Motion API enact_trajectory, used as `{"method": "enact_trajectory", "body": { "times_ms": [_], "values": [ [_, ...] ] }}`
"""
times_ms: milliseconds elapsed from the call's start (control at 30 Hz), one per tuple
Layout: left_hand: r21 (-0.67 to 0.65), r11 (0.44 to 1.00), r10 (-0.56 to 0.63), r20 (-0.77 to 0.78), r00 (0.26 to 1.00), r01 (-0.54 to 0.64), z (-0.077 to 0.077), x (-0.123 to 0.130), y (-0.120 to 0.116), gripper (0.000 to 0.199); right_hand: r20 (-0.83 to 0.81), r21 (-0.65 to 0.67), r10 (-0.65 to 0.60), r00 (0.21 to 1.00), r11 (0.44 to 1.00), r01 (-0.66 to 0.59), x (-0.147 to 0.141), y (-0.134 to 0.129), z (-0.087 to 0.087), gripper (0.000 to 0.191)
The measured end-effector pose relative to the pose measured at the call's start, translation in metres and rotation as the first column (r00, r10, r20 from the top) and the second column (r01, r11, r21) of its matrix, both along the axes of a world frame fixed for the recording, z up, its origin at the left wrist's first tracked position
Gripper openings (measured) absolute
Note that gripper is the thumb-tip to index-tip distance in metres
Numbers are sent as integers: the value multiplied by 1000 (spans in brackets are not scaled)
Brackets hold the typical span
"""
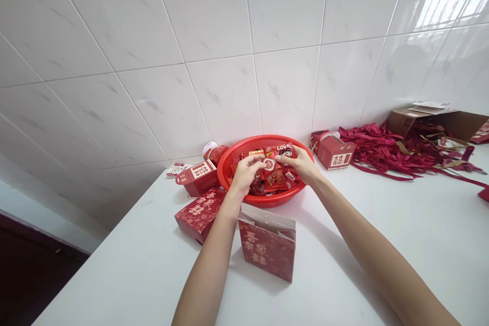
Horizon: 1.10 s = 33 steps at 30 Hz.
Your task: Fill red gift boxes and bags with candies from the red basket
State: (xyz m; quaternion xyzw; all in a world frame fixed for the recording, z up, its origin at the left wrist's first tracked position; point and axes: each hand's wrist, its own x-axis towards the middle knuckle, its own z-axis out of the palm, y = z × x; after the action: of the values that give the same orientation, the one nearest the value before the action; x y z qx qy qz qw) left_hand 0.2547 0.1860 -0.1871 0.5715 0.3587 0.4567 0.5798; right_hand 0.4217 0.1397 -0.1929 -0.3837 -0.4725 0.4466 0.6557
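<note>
A red perforated plastic basket [263, 200] full of small, mostly red candy packets stands near the wall. Over it, my left hand [245, 174] has its fingers curled at the left edge of a red candy packet [269, 164] with a pale round mark. From the other side, my right hand [303, 164] pinches the packets here, one of them marked LOVE [284, 150]. Where one packet ends and the other begins is hard to make out. In front of the basket, between my forearms, a dark red paper gift box [267, 249] stands upright, its top open.
Left of the basket lie a closed red gift box [200, 211] and a smaller red box [198, 177]. To its right are another red box [335, 153], a heap of dark red ribbons [376, 147] and a cardboard box [458, 123]. A tiled wall [214, 86] borders the white table [126, 275].
</note>
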Motion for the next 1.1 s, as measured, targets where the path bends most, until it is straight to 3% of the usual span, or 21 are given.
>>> {"method": "enact_trajectory", "body": {
  "times_ms": [133,233,267,333,400,433,467,567,633,667,800,1000,1100],
  "values": [
    [54,997,51,-1,999,-51,-3,1,2,31,-26,22,-29,999,999,29,0,2,-2,45],
    [116,981,180,-203,963,-159,-5,2,3,20,-133,13,-162,978,986,165,0,6,-5,44],
    [170,968,232,-339,912,-183,-6,2,2,16,-172,8,-208,963,977,212,0,7,-6,42],
    [292,944,310,-624,718,-154,-5,3,-1,14,-234,-4,-272,933,960,279,1,9,-6,41],
    [348,937,317,-801,507,-35,-4,4,-5,19,-268,-9,-305,914,949,314,1,11,-7,40],
    [349,936,294,-840,456,40,-3,5,-6,22,-276,-10,-315,908,946,325,2,12,-7,40],
    [338,933,249,-854,457,123,-3,6,-7,23,-281,-8,-321,904,943,332,2,12,-8,40],
    [260,874,-57,-784,618,410,-5,8,-3,26,-298,10,-341,892,933,360,3,14,-9,40],
    [216,827,-243,-694,678,518,-9,9,1,39,-306,20,-352,884,926,376,3,14,-10,40],
    [207,825,-275,-667,693,526,-12,9,3,45,-308,23,-354,883,925,379,3,15,-10,40],
    [212,891,-160,-681,714,402,-16,9,5,58,-284,22,-348,894,929,369,3,14,-10,40],
    [264,898,14,-816,578,352,-11,8,-1,40,-243,-2,-349,905,933,359,2,11,-8,43],
    [263,888,27,-848,529,376,-11,9,-1,47,-234,0,-339,911,937,349,1,9,-5,41]
  ]
}}
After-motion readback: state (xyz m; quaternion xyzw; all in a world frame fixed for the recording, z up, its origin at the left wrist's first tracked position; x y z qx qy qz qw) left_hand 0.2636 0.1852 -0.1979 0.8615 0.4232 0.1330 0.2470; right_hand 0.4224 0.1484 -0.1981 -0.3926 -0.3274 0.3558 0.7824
